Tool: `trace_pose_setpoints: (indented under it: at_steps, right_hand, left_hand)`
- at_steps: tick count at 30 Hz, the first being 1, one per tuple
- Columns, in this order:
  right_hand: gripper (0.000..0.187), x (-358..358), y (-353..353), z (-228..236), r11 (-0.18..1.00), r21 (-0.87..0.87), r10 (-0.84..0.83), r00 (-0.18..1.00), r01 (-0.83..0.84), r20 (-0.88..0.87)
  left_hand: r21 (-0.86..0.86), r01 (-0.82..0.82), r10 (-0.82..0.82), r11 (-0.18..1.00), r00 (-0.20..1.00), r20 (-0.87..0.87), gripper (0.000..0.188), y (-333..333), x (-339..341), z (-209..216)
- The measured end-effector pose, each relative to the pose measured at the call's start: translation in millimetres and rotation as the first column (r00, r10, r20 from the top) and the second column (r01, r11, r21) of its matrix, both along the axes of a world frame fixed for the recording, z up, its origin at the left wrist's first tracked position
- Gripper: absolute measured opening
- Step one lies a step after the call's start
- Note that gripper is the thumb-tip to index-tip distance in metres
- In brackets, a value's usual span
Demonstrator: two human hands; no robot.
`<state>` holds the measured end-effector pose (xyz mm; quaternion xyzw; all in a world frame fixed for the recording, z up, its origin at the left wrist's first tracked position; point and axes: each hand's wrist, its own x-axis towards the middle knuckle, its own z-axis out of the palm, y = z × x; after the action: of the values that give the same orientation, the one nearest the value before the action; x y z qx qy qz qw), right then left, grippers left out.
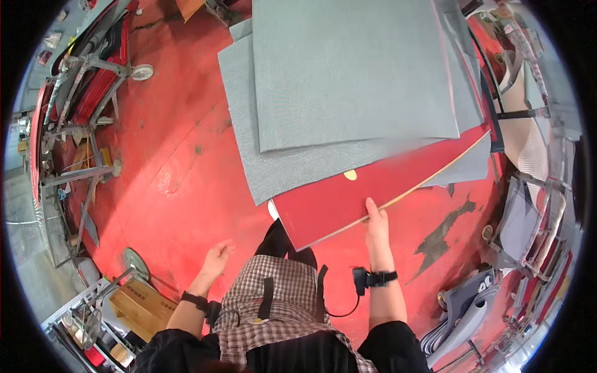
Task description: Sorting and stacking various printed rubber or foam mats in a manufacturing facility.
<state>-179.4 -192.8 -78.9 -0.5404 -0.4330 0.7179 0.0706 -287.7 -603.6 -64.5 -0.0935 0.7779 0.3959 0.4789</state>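
Note:
My right hand [376,224] grips the near edge of a flat red mat [342,202], thumb on top and fingers hidden beneath. The mat has a pale yellowish edge and a small yellow mark. Its far part lies under a textured grey sheet [249,143] and a larger smooth grey sheet [354,74]. The near left corner of the mat reaches over my legs. My left hand [216,258] hangs free to the left of my checked apron [273,286], fingers loosely bent and apart, with nothing in it.
A metal rack [87,168] with wheels stands at left, holding dark and red sheets. At lower left a cardboard box [140,308] sits by another wheeled frame. Racks with rolled mats [522,137] line the right side. The red floor [168,155] has dark worn patches.

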Motion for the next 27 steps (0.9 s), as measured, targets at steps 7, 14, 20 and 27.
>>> trace_pose_setpoints:
  at_steps: [7, 14, 20, 27]
  right_hand:
    - [0.023, 140.3, 47.2, 124.0, 0.993, 0.066, -0.103, 0.994, 0.100, 0.040]
    - [0.027, 241.8, 63.5, 78.1, 0.884, 0.302, 0.136, 0.815, -0.356, 0.563]
    - [0.022, 216.6, 76.7, -31.0, 0.891, 0.359, -0.102, 0.648, -0.278, 0.755]
    - [0.020, 221.4, 46.0, -50.5, 0.905, 0.419, -0.218, 0.761, -0.077, 0.611]
  left_hand:
    - [0.015, -0.108, 0.108, 0.994, 0.971, -0.212, 0.032, 7.4, -38.9, 2.9]
    - [-0.176, 0.275, -0.322, 0.945, 0.697, -0.641, 0.037, 91.1, -128.2, -42.5]
    - [-0.252, 0.463, -0.509, 0.850, 0.598, -0.619, 0.049, 194.0, -219.7, -153.6]
    - [-0.300, 0.486, -0.570, 0.821, 0.732, -0.373, 0.067, 243.7, -274.0, -273.7]
